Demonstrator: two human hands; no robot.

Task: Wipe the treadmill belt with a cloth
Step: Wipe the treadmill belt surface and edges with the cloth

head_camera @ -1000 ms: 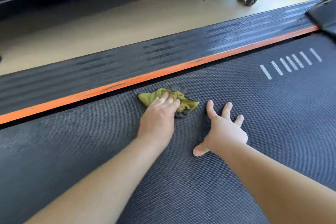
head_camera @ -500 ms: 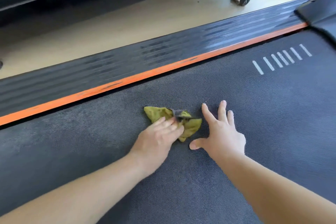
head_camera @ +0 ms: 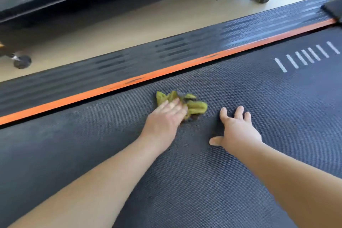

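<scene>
Both bare forearms reach forward over the belt (head_camera: 185,190) from its near edge, the left one from the lower left, the right one from the lower right. The left hand (head_camera: 164,116) lies palm down, a little blurred, with its fingers straight and close together, pressing flat on the cloth (head_camera: 197,106) near the belt's far edge. The right hand (head_camera: 238,131) is just beside it, palm down on the belt, fingers spread, thumb stuck out toward the left hand. The hands do not touch.

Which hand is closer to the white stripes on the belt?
Right. The right hand lies flat on the belt, down-left of the white stripes. The left hand presses the green cloth, even farther left.
</scene>
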